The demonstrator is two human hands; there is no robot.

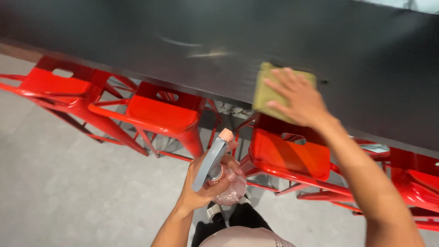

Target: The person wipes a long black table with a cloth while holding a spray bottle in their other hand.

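Right hand (297, 98) lies spread flat on a green cloth (263, 93) at the dark counter's (183, 41) edge — left hand (206, 183) is wrapped around a spray bottle (219, 174) above 4 red stools (160, 112).

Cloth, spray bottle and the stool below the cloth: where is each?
Green cloth (262, 91): head view, its bare left part beside the right hand.
Spray bottle (211, 161): head view, grey trigger head.
Red stool (288, 153): head view, middle of its seat.
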